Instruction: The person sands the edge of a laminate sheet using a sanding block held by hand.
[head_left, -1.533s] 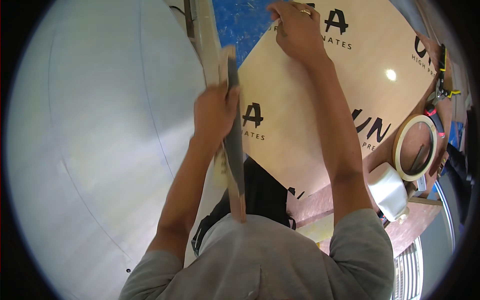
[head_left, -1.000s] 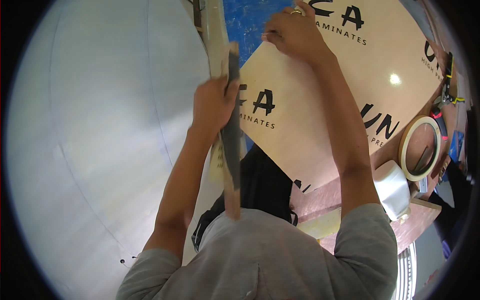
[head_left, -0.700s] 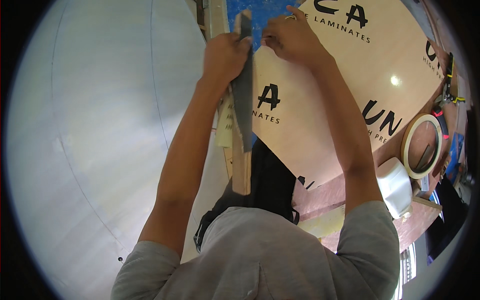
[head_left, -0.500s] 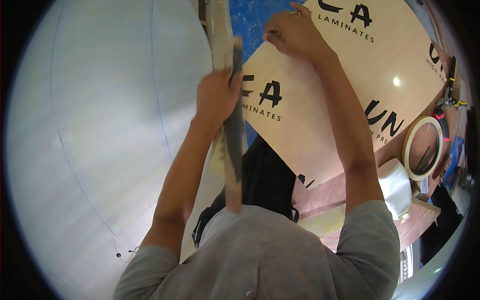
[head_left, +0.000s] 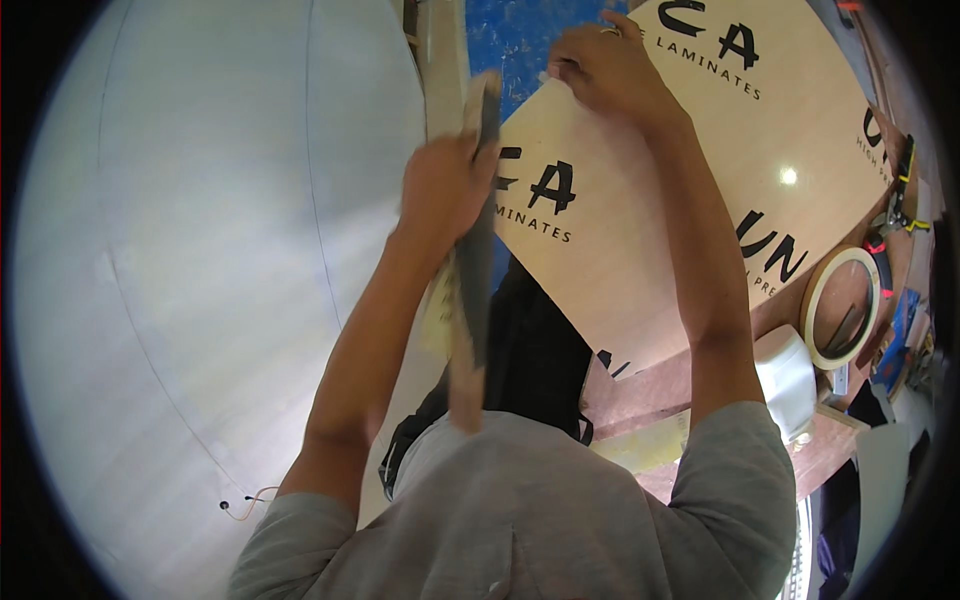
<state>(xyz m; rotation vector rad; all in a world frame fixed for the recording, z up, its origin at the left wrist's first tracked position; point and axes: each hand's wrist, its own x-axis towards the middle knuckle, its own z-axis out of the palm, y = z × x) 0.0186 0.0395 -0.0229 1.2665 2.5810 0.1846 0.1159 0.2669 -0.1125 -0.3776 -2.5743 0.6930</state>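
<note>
My left hand [head_left: 447, 185] is closed round a long narrow wooden strip [head_left: 477, 290] with a dark grey covering along much of its face; bare wood shows at both ends, and motion blurs it. The strip stands nearly lengthwise before my body, beside the left corner of a laminate sheet [head_left: 620, 250]. That sheet is tan with black print and lies slanted on the right. At its upper left edge, my right hand [head_left: 610, 70] has its fingers curled, with thumb and fingertips near the edge. Whether they pinch the edge or a small pale bit there is unclear.
A large white panel [head_left: 210, 230] fills the left side. Blue surface [head_left: 515, 40] shows beyond the sheet. On the reddish board at right are a tape roll [head_left: 812, 320], a white plastic container [head_left: 785, 375] and yellow-and-black hand tools [head_left: 905, 190].
Both hands have shifted slightly to the right in the picture, and the strip's upper end with the left. The laminate sheet's left corner also appears a little farther right.
</note>
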